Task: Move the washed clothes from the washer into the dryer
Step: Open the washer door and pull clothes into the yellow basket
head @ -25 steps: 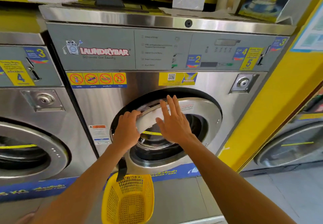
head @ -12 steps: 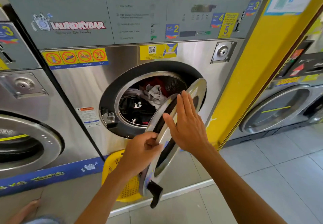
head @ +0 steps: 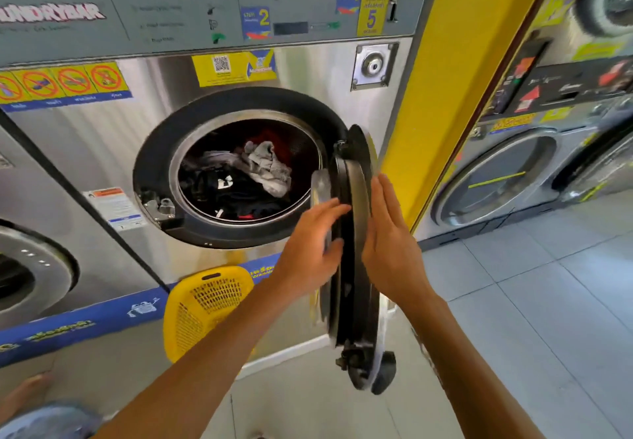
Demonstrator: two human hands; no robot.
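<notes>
Where the round opening of the washer [head: 219, 72] gapes, the washed clothes [head: 246, 173] lie heaped inside the perforated steel drum: a crumpled pale grey garment on top toward the right, something red behind it, and dark pieces lower left, one with a white mark. A thick black gasket rings the opening, and a metal latch sits at its lower left edge.

The washer door [head: 356, 233] stands swung out on its right-side hinge, seen nearly edge-on, its handle hanging at the bottom. The left hand [head: 310, 250] rests on the door's inner side, fingers extended and somewhat blurred, thumb against the rim; it does not curl round anything. The right hand [head: 390, 243] lies flat against the door's outer face with fingers straight and together. Both forearms and the door cross the space in front of the opening's right side.

Below the opening a yellow perforated laundry basket [head: 205, 308] stands on the floor against the washer's blue base stripe. Another front-loading machine [head: 30, 267] sits to the left. Past a yellow pillar [head: 455, 96] on the right stand further machines [head: 507, 178] with round doors. Grey tiles cover the floor.
</notes>
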